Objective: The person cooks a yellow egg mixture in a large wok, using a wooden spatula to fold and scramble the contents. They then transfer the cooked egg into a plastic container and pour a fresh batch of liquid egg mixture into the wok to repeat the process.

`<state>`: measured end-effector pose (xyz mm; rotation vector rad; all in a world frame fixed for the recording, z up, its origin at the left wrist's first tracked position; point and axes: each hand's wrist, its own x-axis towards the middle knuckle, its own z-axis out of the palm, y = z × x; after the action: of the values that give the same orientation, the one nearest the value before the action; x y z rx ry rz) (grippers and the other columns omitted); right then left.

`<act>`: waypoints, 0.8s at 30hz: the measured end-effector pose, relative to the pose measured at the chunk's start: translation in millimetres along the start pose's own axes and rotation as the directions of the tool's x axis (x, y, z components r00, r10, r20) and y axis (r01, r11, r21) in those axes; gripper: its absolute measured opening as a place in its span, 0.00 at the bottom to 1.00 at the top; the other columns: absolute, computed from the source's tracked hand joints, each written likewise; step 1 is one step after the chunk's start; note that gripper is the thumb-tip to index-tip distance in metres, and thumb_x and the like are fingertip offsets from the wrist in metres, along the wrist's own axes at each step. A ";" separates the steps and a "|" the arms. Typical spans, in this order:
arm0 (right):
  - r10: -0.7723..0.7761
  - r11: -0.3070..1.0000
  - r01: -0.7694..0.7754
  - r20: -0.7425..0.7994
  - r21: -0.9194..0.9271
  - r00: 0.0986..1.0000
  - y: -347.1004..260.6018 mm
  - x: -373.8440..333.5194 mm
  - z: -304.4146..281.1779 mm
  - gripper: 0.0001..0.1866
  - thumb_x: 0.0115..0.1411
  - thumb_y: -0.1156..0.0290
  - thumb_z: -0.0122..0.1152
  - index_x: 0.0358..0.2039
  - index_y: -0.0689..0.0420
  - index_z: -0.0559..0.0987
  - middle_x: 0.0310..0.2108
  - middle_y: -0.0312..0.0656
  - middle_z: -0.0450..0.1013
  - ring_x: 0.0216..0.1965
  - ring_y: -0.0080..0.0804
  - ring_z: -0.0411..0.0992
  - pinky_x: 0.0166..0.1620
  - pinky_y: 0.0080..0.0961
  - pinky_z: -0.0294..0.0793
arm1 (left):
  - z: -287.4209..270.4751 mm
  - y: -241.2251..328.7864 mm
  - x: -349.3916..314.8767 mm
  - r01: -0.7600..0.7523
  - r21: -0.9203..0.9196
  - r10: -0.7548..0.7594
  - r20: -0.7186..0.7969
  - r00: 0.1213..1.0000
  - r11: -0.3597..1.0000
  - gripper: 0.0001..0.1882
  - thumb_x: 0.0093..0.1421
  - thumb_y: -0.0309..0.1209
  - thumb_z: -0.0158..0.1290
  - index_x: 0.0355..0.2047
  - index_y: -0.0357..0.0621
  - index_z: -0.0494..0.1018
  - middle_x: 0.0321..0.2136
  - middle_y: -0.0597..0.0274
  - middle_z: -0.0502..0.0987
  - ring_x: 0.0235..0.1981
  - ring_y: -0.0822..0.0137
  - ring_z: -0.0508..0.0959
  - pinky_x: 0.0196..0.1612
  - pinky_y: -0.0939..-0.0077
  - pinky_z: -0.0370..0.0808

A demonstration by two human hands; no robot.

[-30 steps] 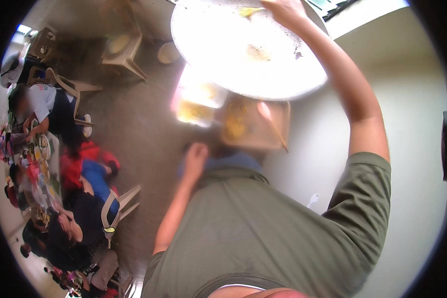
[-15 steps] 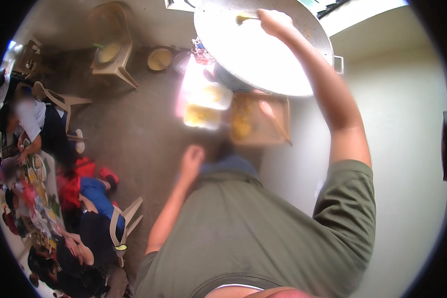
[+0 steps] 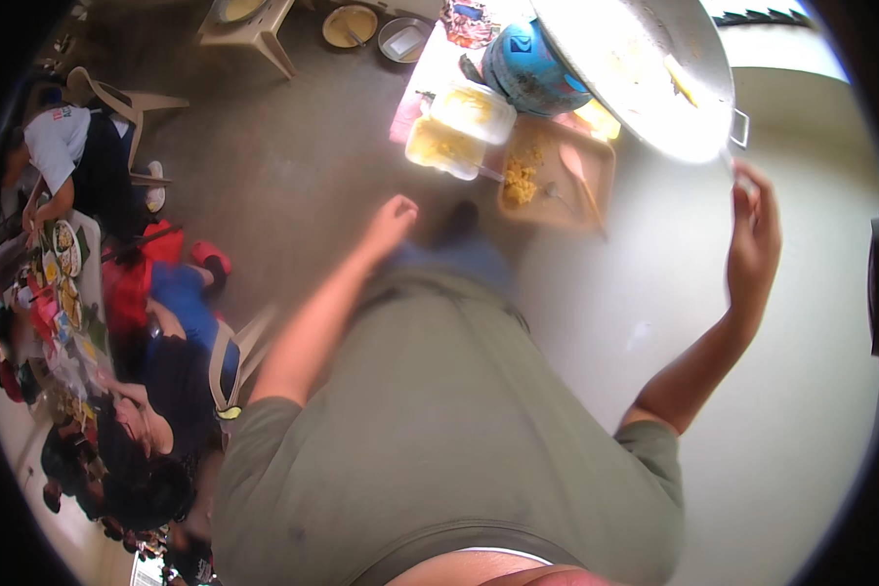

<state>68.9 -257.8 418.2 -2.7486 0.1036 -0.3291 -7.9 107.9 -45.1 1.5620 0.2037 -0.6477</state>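
My right hand (image 3: 755, 220) is raised beside the rim of a large, wide metal pan (image 3: 718, 54). Its fingers are closed around the thin end of a long-handled cooking utensil (image 3: 682, 80), whose yellowish head lies in the pan. Glare washes out most of the pan's contents and part of the handle. Below the pan stands a blue gas tank or burner base (image 3: 532, 68). My left hand (image 3: 391, 223) hangs in front of my waist, slightly blurred, fingers curled in, with nothing visible in them. Closest to it is a plastic tub of yellow food (image 3: 446, 148).
Another tub (image 3: 474, 109) adjoins the first. A tan tray (image 3: 559, 213) carries yellow food, a spoon and a wooden paddle (image 3: 581, 176). Basins (image 3: 350, 27) sit on the floor near a plastic chair (image 3: 264, 34). People (image 3: 151, 420) sit along a food-laden table on the left.
My right hand has moved from over the pan's middle to beyond its right rim, with the utensil's head shifting right. The view has tilted, and my left hand sits slightly higher.
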 end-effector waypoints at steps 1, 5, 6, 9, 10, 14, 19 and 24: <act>0.072 0.994 -0.076 0.051 0.084 0.996 -7.2 -25.0 12.0 0.12 0.73 0.73 0.56 0.54 0.53 0.80 0.37 0.40 0.82 0.39 0.30 0.78 0.46 0.24 0.75 | -3.2 -10.9 15.1 0.049 -0.023 -0.049 0.010 0.999 0.999 0.10 0.71 0.35 0.51 0.47 0.44 0.76 0.33 0.67 0.78 0.32 0.75 0.77 0.34 0.76 0.75; 0.191 0.928 -0.294 0.387 0.227 0.902 -30.7 -66.3 123.0 0.13 0.71 0.75 0.57 0.54 0.54 0.79 0.38 0.49 0.83 0.43 0.37 0.82 0.46 0.30 0.76 | -20.6 -39.9 77.6 0.299 -0.175 -0.317 -0.091 0.944 0.938 0.17 0.72 0.40 0.48 0.57 0.51 0.71 0.40 0.64 0.79 0.35 0.72 0.80 0.34 0.76 0.75; 0.104 0.958 -0.196 0.380 0.211 0.919 -14.8 -72.8 171.5 0.12 0.71 0.72 0.57 0.53 0.53 0.79 0.39 0.52 0.82 0.40 0.46 0.82 0.45 0.35 0.76 | -18.6 -44.7 92.8 0.296 -0.201 -0.325 -0.131 0.937 0.934 0.19 0.72 0.41 0.47 0.59 0.53 0.69 0.42 0.64 0.79 0.36 0.71 0.80 0.34 0.75 0.75; 0.156 0.988 -0.138 0.509 -0.074 0.847 26.3 -90.9 320.9 0.09 0.70 0.66 0.54 0.46 0.52 0.79 0.38 0.49 0.81 0.44 0.54 0.80 0.47 0.46 0.77 | -10.3 -46.7 125.0 0.277 -0.262 -0.327 -0.172 0.929 0.924 0.24 0.72 0.42 0.46 0.67 0.58 0.64 0.46 0.61 0.79 0.37 0.69 0.81 0.34 0.75 0.75; 0.109 0.994 -0.082 0.497 -0.076 0.861 31.8 -95.9 357.3 0.08 0.69 0.66 0.54 0.44 0.52 0.78 0.36 0.49 0.81 0.42 0.54 0.81 0.45 0.48 0.78 | -7.7 -42.1 131.6 0.266 -0.286 -0.325 -0.180 0.929 0.920 0.25 0.72 0.42 0.45 0.69 0.59 0.62 0.47 0.60 0.79 0.37 0.69 0.81 0.34 0.74 0.75; 0.034 0.981 0.063 0.479 -0.184 0.877 46.4 -105.7 458.5 0.06 0.63 0.70 0.57 0.41 0.52 0.78 0.33 0.51 0.80 0.34 0.52 0.82 0.38 0.49 0.80 | -3.1 -24.7 146.8 0.243 -0.246 -0.279 -0.124 0.952 0.938 0.29 0.73 0.43 0.40 0.73 0.62 0.58 0.49 0.57 0.78 0.40 0.67 0.82 0.35 0.73 0.75; -0.012 0.977 0.108 0.463 -0.182 0.886 29.1 -103.0 483.4 0.07 0.60 0.72 0.60 0.40 0.51 0.79 0.33 0.50 0.81 0.32 0.52 0.83 0.36 0.47 0.81 | 2.3 -27.6 151.5 0.251 -0.288 -0.300 -0.138 0.944 0.924 0.28 0.73 0.43 0.39 0.72 0.62 0.58 0.49 0.57 0.78 0.40 0.67 0.83 0.36 0.72 0.74; 0.015 0.982 0.083 0.510 -0.168 0.860 20.3 -92.2 468.4 0.06 0.61 0.69 0.59 0.39 0.50 0.79 0.30 0.50 0.81 0.35 0.51 0.83 0.38 0.47 0.81 | 0.2 -28.9 153.4 0.278 -0.280 -0.323 -0.128 0.938 0.919 0.26 0.74 0.47 0.37 0.70 0.61 0.60 0.49 0.57 0.79 0.41 0.67 0.83 0.36 0.72 0.74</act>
<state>91.9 -101.4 -32.7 -2.9190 -0.0594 0.4315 103.4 72.4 -148.6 1.3433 0.6461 -0.6949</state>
